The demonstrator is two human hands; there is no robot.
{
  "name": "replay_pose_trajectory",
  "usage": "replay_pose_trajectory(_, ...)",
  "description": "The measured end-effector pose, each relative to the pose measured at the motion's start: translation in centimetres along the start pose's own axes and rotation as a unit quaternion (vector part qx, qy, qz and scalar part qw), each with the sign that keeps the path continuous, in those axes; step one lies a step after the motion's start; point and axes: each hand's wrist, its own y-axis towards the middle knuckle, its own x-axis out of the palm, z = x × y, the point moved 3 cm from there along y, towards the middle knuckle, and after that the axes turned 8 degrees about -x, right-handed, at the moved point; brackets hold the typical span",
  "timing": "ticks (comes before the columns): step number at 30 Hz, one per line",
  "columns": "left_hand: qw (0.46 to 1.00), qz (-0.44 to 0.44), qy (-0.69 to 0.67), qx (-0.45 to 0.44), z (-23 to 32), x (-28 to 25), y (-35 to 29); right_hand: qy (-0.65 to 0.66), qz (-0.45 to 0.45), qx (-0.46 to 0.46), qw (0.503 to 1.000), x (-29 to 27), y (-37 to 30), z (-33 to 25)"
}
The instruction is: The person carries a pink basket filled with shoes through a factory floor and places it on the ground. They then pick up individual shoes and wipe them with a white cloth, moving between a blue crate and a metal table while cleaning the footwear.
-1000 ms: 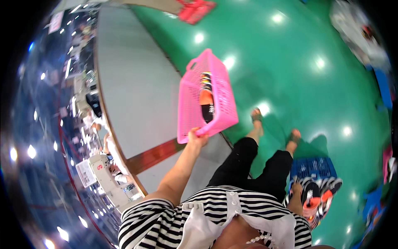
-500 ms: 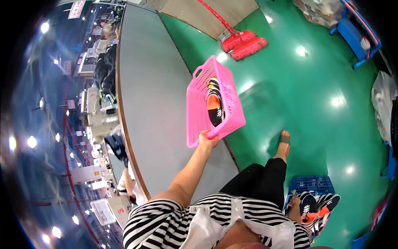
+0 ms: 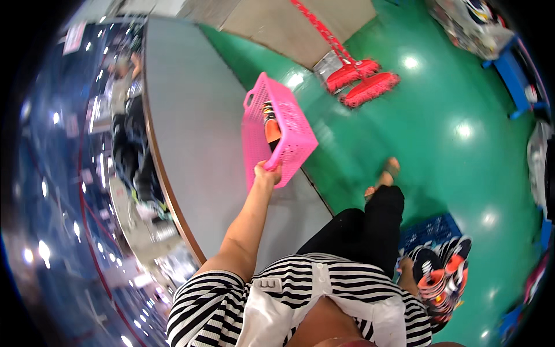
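Observation:
My left hand (image 3: pixel 268 173) is closed on the near rim of a pink perforated plastic basket (image 3: pixel 292 130), held tilted over the grey tabletop. Inside it lies an orange, black and striped shoe (image 3: pixel 270 128), partly hidden by the basket wall. Low on the right, my right hand (image 3: pixel 406 270) is beside a blue plastic crate (image 3: pixel 430 229) and against a cluster of black, orange and white striped shoes (image 3: pixel 440 277). Its fingers are mostly hidden, so its grip on the crate or the shoes cannot be made out.
The long grey table (image 3: pixel 191 110) runs along my left, edged in brown. Beyond it stand sewing machines (image 3: pixel 139 222) and seated people. Red brooms (image 3: pixel 370 87) rest on the green floor (image 3: pixel 428 144) ahead. A blue rack (image 3: pixel 517 81) and plastic-wrapped bundles (image 3: pixel 471 29) line the right.
The pink basket and my left hand have shifted left in view, and the basket has turned so less of the shoe shows. My feet have changed position. The brooms appear farther right.

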Motion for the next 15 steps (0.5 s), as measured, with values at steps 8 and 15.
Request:
replay_pose_trajectory(8, 0.987, 0.048, 0.132, 0.078, 16.4, 21.1, 5.8, 0.323, 0.064, 0.152, 0.932, -17.6, 7.2, -9.4)
replay_pose_trajectory(15, 0.989, 0.008, 0.146, 0.008, 30.6, 33.9, 10.0, 0.337, 0.178, 0.161, 0.911, -29.1, 13.2, -16.5)
